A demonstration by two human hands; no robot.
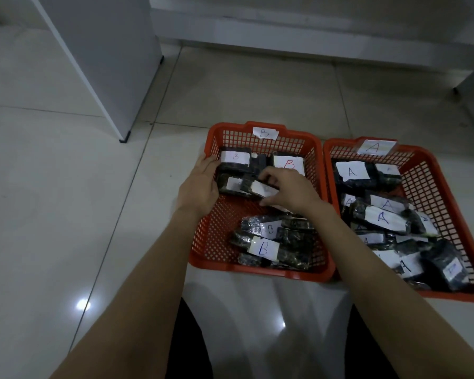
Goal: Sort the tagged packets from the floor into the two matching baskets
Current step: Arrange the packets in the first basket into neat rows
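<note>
Right hand (288,188) pinches dark packet (257,189), thumb below, curled fingers above, over far-left part of basket B (323,214). Packet's long axis slants from far left to near right; white tag up. Left hand (200,184), fingers straight and together, presses against packets at basket's left wall. Right hand nearer. Likely next: lower packet beside B packets. Basket A (433,181) at right, full.

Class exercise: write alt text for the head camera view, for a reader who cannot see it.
Two bare hands reach into an orange basket tagged B: the right hand pinches a dark packet, the left hand rests against others. Beside it on the tiled floor, the basket tagged A holds A-tagged packets.
</note>
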